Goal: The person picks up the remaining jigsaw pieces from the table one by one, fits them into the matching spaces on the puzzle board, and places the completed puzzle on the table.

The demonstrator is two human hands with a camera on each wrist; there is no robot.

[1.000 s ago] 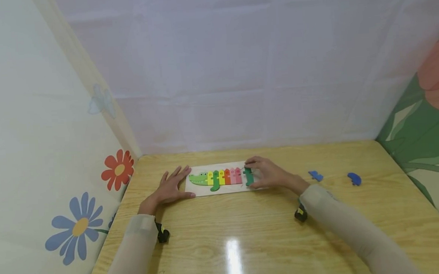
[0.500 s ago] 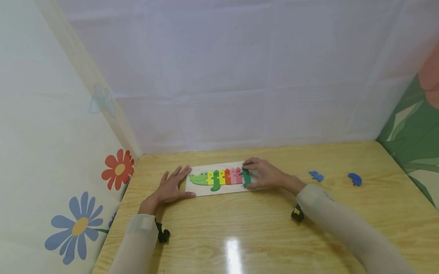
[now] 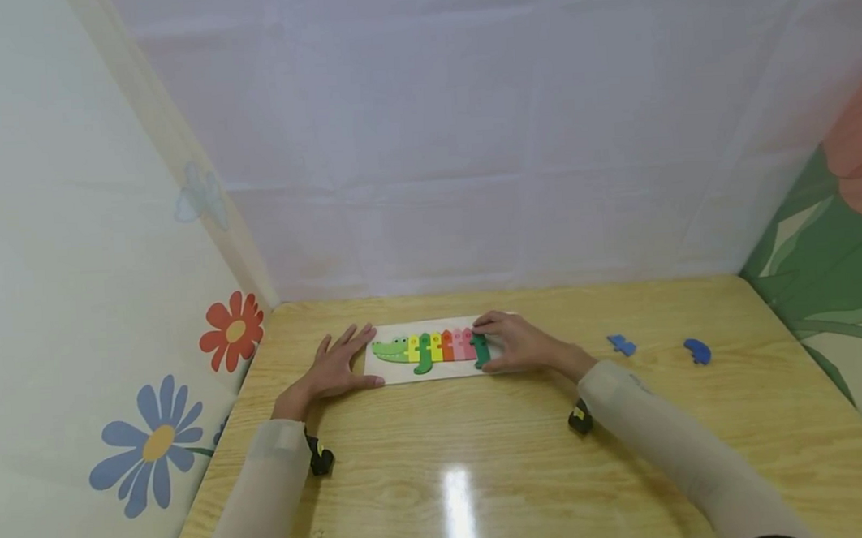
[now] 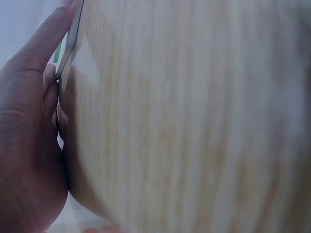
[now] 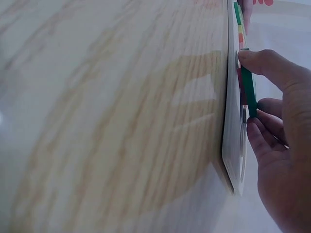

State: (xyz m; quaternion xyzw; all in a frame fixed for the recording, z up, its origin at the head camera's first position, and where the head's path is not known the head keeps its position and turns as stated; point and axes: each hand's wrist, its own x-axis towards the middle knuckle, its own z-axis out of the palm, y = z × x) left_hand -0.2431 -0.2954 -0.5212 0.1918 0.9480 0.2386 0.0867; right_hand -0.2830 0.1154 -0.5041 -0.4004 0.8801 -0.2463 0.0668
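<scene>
A white puzzle board [image 3: 400, 376] lies on the table with a crocodile made of coloured pieces. Its light green head [image 3: 390, 351] is at the left, followed by yellow, green, red and pink segments. My left hand [image 3: 336, 370] spreads its fingers and thumb along the board's left end. At the pink end of the row, my right hand [image 3: 526, 345] pinches a dark green puzzle piece [image 3: 482, 350] with a leg. The right wrist view shows that green piece [image 5: 249, 90] slightly tilted over the board, thumb at one end and fingertips at the other.
To the right on the wooden table [image 3: 439, 431] lie two loose blue pieces, a small notched one [image 3: 621, 345] and a curved one [image 3: 697, 351]. A pale cloth wall [image 3: 426, 180] stands behind the table, with flower-printed walls at both sides.
My right hand has moved a little to the left with the dark green puzzle piece, which now sits against the pink segments. The left hand stays where it was.
</scene>
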